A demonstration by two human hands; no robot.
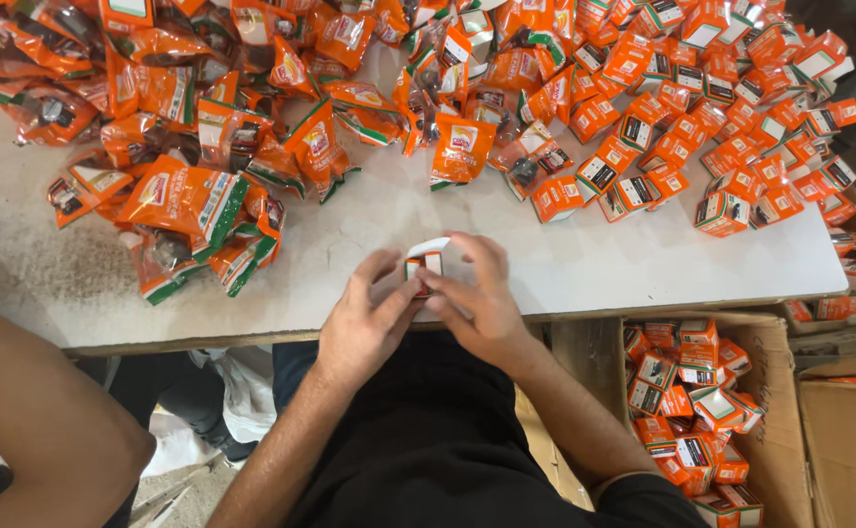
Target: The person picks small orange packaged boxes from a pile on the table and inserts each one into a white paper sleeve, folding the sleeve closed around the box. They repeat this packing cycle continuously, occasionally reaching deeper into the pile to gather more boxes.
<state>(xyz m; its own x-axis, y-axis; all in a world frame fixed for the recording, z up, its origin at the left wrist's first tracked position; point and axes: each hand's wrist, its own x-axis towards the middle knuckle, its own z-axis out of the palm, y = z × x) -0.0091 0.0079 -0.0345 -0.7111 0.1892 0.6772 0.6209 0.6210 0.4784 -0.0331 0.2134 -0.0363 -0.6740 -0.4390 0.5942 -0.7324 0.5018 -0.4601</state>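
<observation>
A small orange and white carton [425, 264] with one white flap raised sits at the near edge of the white table [585, 264]. My left hand [364, 318] grips its left side with thumb and fingers. My right hand [479, 293] holds its right side, fingers curled over the top. Both hands meet around the carton just above my lap.
Orange plastic pouches [188, 196] lie heaped over the table's left and back. Small orange cartons [731, 147] pile up at the right. A cardboard box [775, 342] of such cartons stands below the table's right end. Another person's arm [42, 420] reaches in at the lower left.
</observation>
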